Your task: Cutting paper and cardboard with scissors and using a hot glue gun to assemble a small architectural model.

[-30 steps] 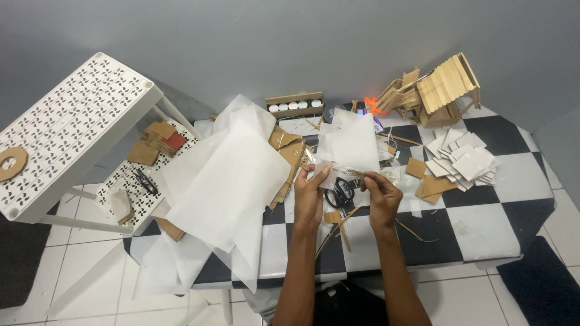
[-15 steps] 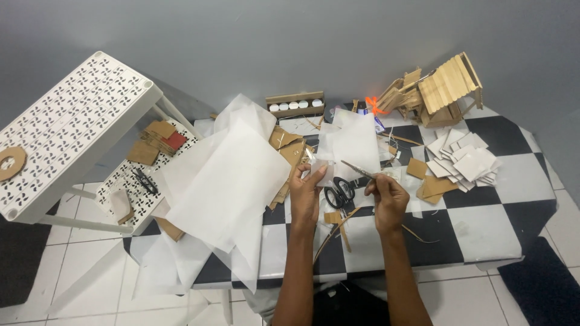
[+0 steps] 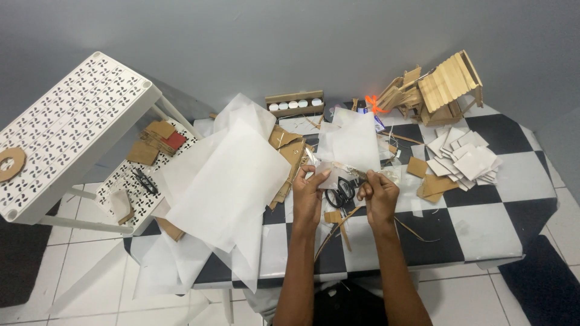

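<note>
The black-and-white chequered worktop (image 3: pixel 483 229) spreads under both hands, its near edge partly covered by large white sheets (image 3: pixel 223 187) that drape off to the left of the fingers and hide what lies beneath them; further left stands a white perforated rack (image 3: pixel 72 133), its far side cut off by the frame, with cardboard scraps and a dark tool on its lower shelf that are too small to make out; beyond the fingers and to the right sits a small stick-built house model (image 3: pixel 447 87), and nearer, right of the fingers, a loose stack of pale square cards (image 3: pixel 468 158); straight ahead of the fingers is a cardboard tray of white round caps (image 3: pixel 295 104). The translucent paper sheet (image 3: pixel 350 142) rises just above the fingers, its lower edge pinched between them; the left hand (image 3: pixel 309 190) is closed on that lower left corner, thumb against fingertips; the right hand (image 3: pixel 377 192) is closed likewise on a thin wooden stick (image 3: pixel 353 171) that runs between the two hands along the sheet's bottom edge; how stick and sheet meet is hard to tell. Black-handled scissors (image 3: pixel 338 194) lie on the worktop just below and between the hands, partly hidden by them.
</note>
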